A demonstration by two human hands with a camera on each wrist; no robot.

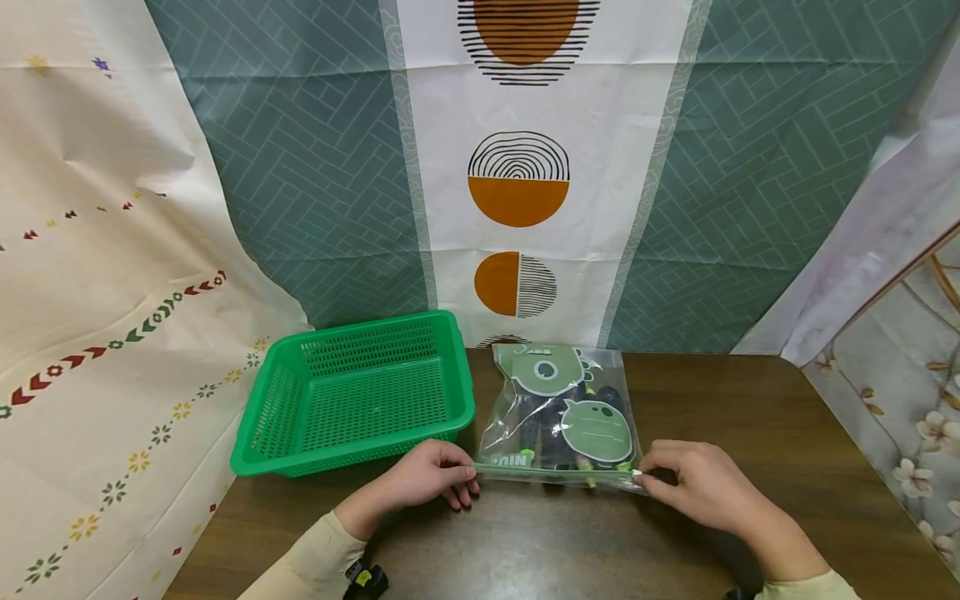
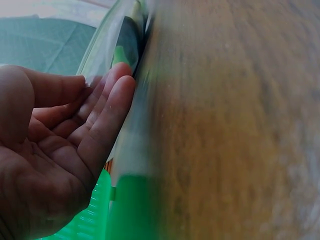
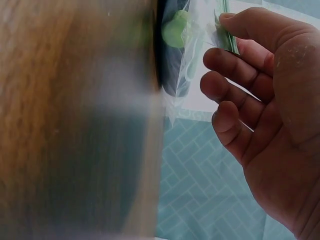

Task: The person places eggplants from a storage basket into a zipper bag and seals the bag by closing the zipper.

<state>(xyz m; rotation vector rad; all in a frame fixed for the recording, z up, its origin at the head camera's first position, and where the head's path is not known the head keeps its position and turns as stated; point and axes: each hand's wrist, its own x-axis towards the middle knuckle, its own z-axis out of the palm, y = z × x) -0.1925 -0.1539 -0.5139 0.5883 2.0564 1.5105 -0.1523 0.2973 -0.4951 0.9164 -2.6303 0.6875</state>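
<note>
A clear zip bag (image 1: 517, 425) with green cartoon prints lies on the table, its zip edge toward me. Inside show several dark, long things with bright green ends (image 3: 175, 30), partly hidden by the prints. My left hand (image 1: 438, 473) pinches the left end of the zip edge between thumb and forefinger. At the other end, my right hand (image 1: 693, 483) pinches the edge beside a small white piece (image 1: 637, 473). In the right wrist view, the thumb and forefinger hold the green zip strip (image 3: 227, 30) while the other fingers are loosely bent.
A green plastic basket (image 1: 442, 429) with perforated walls stands left of the bag, just behind my left hand. The brown wooden table (image 1: 720, 400) runs back to a patterned cloth (image 1: 337, 167). Another cloth (image 1: 150, 367) hangs along the left side.
</note>
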